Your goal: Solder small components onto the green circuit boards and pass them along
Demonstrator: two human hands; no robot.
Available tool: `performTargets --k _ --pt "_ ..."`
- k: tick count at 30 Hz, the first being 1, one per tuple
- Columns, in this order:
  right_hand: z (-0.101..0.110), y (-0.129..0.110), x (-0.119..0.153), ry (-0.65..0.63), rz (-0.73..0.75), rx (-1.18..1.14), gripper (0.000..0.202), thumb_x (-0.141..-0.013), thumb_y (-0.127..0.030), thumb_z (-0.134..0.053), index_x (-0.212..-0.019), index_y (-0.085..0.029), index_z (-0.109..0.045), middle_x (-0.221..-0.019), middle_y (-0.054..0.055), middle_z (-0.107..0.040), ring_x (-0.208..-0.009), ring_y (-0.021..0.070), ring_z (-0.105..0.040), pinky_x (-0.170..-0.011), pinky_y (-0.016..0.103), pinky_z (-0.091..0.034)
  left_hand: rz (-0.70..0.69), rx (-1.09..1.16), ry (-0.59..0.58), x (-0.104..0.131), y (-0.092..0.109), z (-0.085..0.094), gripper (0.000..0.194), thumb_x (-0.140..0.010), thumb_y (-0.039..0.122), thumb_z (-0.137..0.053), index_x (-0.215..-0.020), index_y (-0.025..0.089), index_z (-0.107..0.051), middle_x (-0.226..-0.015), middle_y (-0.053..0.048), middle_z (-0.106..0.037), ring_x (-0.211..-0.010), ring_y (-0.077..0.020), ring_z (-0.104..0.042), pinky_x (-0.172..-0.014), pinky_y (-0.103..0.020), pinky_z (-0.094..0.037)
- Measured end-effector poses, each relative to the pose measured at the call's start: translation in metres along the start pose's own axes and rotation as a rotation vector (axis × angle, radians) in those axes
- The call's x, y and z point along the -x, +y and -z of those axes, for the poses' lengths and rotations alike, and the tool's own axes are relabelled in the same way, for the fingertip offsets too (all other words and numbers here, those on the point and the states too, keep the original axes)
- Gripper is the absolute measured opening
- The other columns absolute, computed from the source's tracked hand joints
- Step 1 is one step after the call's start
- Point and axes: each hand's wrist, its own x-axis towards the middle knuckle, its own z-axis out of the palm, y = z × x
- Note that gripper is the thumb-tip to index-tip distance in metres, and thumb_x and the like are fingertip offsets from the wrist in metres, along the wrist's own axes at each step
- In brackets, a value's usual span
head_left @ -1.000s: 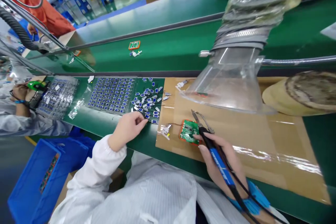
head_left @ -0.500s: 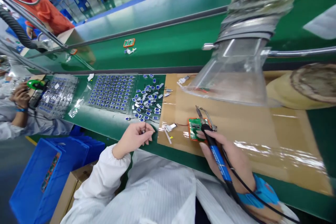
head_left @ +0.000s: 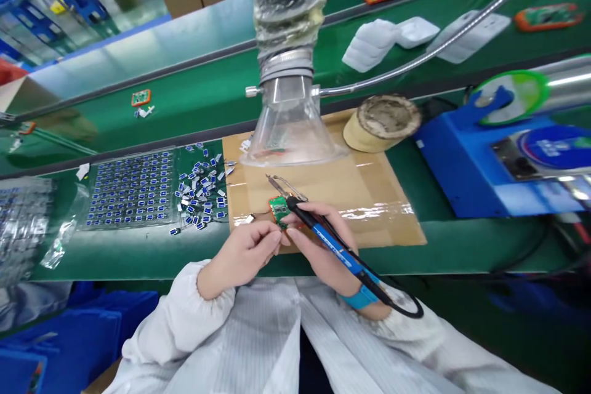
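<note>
A soldering iron [head_left: 335, 247] with a blue and black handle lies in my right hand [head_left: 330, 261], its metal tip pointing up and left. Under that tip, on the brown sheet [head_left: 369, 197], sits a green circuit board [head_left: 278, 208] with an orange edge. My left hand [head_left: 244, 252] is pinched closed at the board's near edge, its fingertips almost meeting those of my right hand. What the left fingers hold is hidden. To the left lies a loose pile of small blue-and-white components [head_left: 201, 188] with wires.
A clear fume hood [head_left: 290, 126] hangs over the sheet. Behind it to the right stand a round crusted pot [head_left: 381, 126] and a blue machine [head_left: 475, 166] with a reel. Left of the pile lies a tray of components [head_left: 132, 191]. Orange-edged boards [head_left: 141, 97] lie farther back.
My left hand has moved right, from beside the component pile to the circuit board, and now meets my right hand. The view has swung right. The soldering iron stays in my right hand.
</note>
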Motion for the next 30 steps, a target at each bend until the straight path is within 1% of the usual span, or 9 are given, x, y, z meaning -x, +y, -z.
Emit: performTargets --k 6,10,13,15,18,20,22,26,30 --pt "0.001 0.000 0.000 0.015 -0.061 -0.054 0.027 -0.087 -0.027 -0.078 -0.110 -0.026 -0.063 -0.089 0.000 -0.078 -0.079 0.0160 -0.077 -0.075 0.031 -0.067 -0.007 -0.128 0.069 -0.004 0.002 -0.007 0.035 -0.097 0.044 -0.057 -0.075 0.017 -0.058 -0.056 0.003 -0.053 -0.046 -0.0064 -0.045 -0.045 -0.018 -0.035" --pt "0.000 0.001 0.000 0.053 -0.053 -0.047 0.026 -0.085 -0.024 -0.080 -0.106 -0.025 -0.064 -0.088 -0.001 -0.079 -0.080 0.0158 -0.078 -0.077 0.030 -0.066 -0.011 -0.030 0.226 -0.007 -0.001 -0.010 0.026 -0.087 0.041 -0.069 -0.084 0.016 -0.067 -0.070 -0.002 -0.069 -0.060 -0.0119 -0.063 -0.058 -0.023 -0.054" --pt "-0.003 0.003 0.000 0.072 -0.034 -0.030 0.026 -0.085 -0.022 -0.080 -0.106 -0.026 -0.065 -0.087 -0.002 -0.079 -0.078 0.0155 -0.078 -0.076 0.028 -0.065 -0.042 -0.010 0.288 -0.007 -0.004 -0.009 0.023 -0.086 0.039 -0.071 -0.086 0.016 -0.071 -0.074 -0.004 -0.073 -0.066 -0.0146 -0.068 -0.065 -0.026 -0.057" --pt "-0.004 0.007 0.001 0.064 -0.022 -0.005 0.026 -0.085 -0.022 -0.080 -0.106 -0.026 -0.066 -0.087 -0.002 -0.079 -0.078 0.0155 -0.078 -0.076 0.028 -0.065 -0.104 -0.140 0.294 -0.009 -0.005 -0.004 0.020 -0.089 0.035 -0.068 -0.084 0.017 -0.073 -0.073 -0.003 -0.074 -0.065 -0.0143 -0.067 -0.065 -0.026 -0.055" --pt "-0.001 0.017 0.001 0.065 -0.010 0.042 0.025 -0.086 -0.024 -0.079 -0.109 -0.027 -0.067 -0.089 -0.001 -0.079 -0.080 0.0164 -0.078 -0.077 0.029 -0.065 -0.252 -0.480 0.301 -0.016 -0.004 0.009 0.017 -0.092 0.027 -0.065 -0.082 0.019 -0.075 -0.076 -0.003 -0.074 -0.070 -0.0154 -0.065 -0.070 -0.030 -0.051" --pt "0.005 0.023 0.001 0.109 -0.002 0.100 0.025 -0.087 -0.025 -0.078 -0.111 -0.027 -0.068 -0.092 0.000 -0.079 -0.082 0.0178 -0.078 -0.079 0.031 -0.065 -0.315 -0.702 0.314 -0.024 -0.004 0.019 0.015 -0.093 0.022 -0.066 -0.082 0.019 -0.075 -0.078 -0.003 -0.072 -0.079 -0.0184 -0.065 -0.078 -0.035 -0.049" --pt "0.014 0.029 0.003 0.171 0.014 0.188 0.025 -0.088 -0.028 -0.079 -0.111 -0.027 -0.070 -0.097 0.002 -0.079 -0.086 0.0200 -0.078 -0.082 0.034 -0.066 -0.321 -0.864 0.304 -0.034 -0.006 0.028 0.014 -0.093 0.020 -0.067 -0.081 0.020 -0.075 -0.080 -0.004 -0.071 -0.086 -0.0213 -0.063 -0.084 -0.039 -0.046" --pt "0.034 0.038 0.015 0.252 0.099 0.367 0.023 -0.087 -0.032 -0.079 -0.109 -0.026 -0.074 -0.102 0.006 -0.079 -0.092 0.0234 -0.078 -0.085 0.038 -0.065 -0.257 -0.972 0.244 -0.047 -0.011 0.035 0.017 -0.094 0.018 -0.067 -0.078 0.018 -0.072 -0.087 -0.005 -0.069 -0.089 -0.0226 -0.058 -0.084 -0.041 -0.043" --pt "0.045 0.043 0.028 0.222 0.191 0.355 0.020 -0.089 -0.031 -0.074 -0.108 -0.025 -0.073 -0.095 0.006 -0.078 -0.084 0.0230 -0.077 -0.075 0.036 -0.065 -0.224 -0.985 0.215 -0.049 -0.013 0.035 0.018 -0.094 0.018 -0.065 -0.077 0.018 -0.070 -0.087 -0.005 -0.067 -0.088 -0.0218 -0.056 -0.083 -0.040 -0.043"
